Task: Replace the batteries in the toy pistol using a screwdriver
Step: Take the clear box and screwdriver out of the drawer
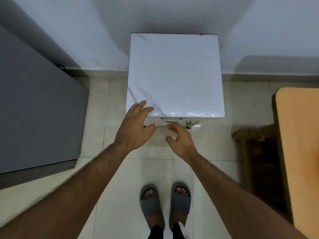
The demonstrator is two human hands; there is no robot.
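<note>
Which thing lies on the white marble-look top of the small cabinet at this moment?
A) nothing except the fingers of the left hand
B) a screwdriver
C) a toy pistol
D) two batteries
A: the cabinet top shows only bare surface, and only the fingers of the left hand reach over its near left corner; no pistol, screwdriver or batteries are in view.

In front of me a small table [175, 73] with a white marble-look top stands against the pale wall [155, 12]. On its front edge there is a metal handle [171, 120], and a latch [189, 124] just to the right. At my left is a big grey cabinet [34, 104]. At my right a wooden board [300, 152] shows. My grey slippers [165, 202] stand on the tiled floor [151, 171].
</note>
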